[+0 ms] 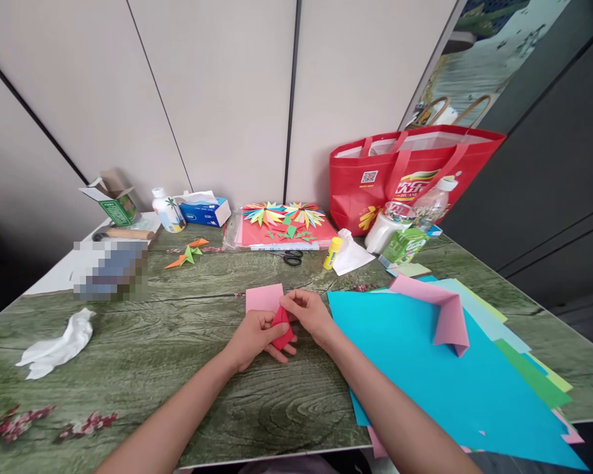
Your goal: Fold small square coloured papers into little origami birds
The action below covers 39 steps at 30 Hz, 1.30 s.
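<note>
Fingers of my left hand [253, 334] are gripping a folded red paper [282, 338] just below the frame's centre, thumb above and others beneath, apparently pressing its layers together. My right hand [312, 316] is pinching the upper tip, seemingly steadying it. A pink paper [264, 296] is lying just behind, partly hidden by my left hand. Farther up the desk [286, 408], scissors [292, 258] and a glue stick [333, 253] are sitting, probably for easy reach. A blue sheet [400, 375] is covering the lower right, bearing a creased pink sheet [449, 316].

Small red paper [282, 340], folded, far end tapered, held
</note>
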{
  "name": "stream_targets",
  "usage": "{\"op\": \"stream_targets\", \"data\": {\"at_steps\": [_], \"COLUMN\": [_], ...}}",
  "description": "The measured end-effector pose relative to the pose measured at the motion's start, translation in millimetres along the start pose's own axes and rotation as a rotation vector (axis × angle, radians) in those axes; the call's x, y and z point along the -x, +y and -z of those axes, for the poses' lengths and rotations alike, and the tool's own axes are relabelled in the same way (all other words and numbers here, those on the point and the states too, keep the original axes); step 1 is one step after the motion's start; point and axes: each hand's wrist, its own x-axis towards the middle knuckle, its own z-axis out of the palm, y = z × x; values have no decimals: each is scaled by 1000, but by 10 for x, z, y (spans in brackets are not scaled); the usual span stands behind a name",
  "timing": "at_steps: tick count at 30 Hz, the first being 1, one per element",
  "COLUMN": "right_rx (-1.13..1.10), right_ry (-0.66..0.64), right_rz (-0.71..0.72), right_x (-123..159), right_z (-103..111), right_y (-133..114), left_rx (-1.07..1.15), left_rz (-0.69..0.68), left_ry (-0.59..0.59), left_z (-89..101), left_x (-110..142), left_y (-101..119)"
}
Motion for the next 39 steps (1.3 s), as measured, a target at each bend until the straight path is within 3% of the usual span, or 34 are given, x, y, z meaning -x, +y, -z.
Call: {"op": "stream_targets", "data": {"at_steps": [6,14,20,23,29,33,39], "right_rx": [100,428,239,154,123,174,38], "right_ry": [-54,104,-151,-131,-84,-57,-108], "right_rz": [32,229,70,13,27,70,-23], "right_x": [2,-12,32,48,5,-11,39], "right_z": [-1,-17,-20,-14,18,23,5], "right_y": [1,82,-36,-62,3,32,-42], "left_rx": [-18,21,110,123,39,-47,-45], "left_rz": [-15,-6,-42,-43,-88,-172,-160], "left_ry": [-19,-25,54,92,132,246,329], "left_z": [2,-1,46,47,38,94,177], "left_x": [5,-4,-8,-5,3,-6,-42], "left_y": [-5,-18,48,77,96,120,92]}}
